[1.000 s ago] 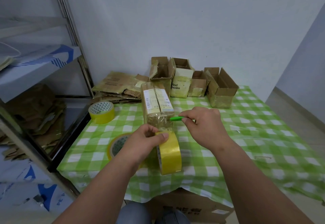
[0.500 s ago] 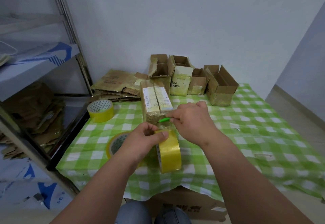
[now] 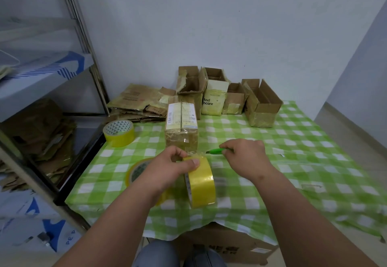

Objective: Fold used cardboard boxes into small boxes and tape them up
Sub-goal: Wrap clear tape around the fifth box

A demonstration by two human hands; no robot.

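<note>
The taped box (image 3: pixel 181 128) is stood on the green checked worktop (image 3: pixel 293 141), with a white label across its top and clear tape wrapped over its near face. All places below are given from this box. Just in front of it, a yellow tape roll (image 3: pixel 200 183) is held on edge by the left hand (image 3: pixel 167 169), the thumb being pressed on the roll's top and the fingers curled round it; a short wrinkled tail of tape is seen at the roll's top, and whether it still reaches the box cannot be told. To the front right, a green cutter (image 3: pixel 217 151) is gripped by the right hand (image 3: pixel 246 157), its tip pointed toward the tape tail. A second roll (image 3: pixel 137 169) is laid flat to the front left, partly hidden behind the left hand. A third roll (image 3: pixel 118 133) is set to the left, near the worktop's edge. Behind and to the left, flattened cardboard (image 3: pixel 138 104) is piled against the wall. Directly behind and to the right, four open boxes (image 3: pixel 259 105) are lined up along the wall, one with a pale printed front. Further left, a metal shelf (image 3: pixel 41 90) loaded with more cardboard is seen. Under the worktop's near edge, a large carton (image 3: pixel 226 245) is partly visible.
</note>
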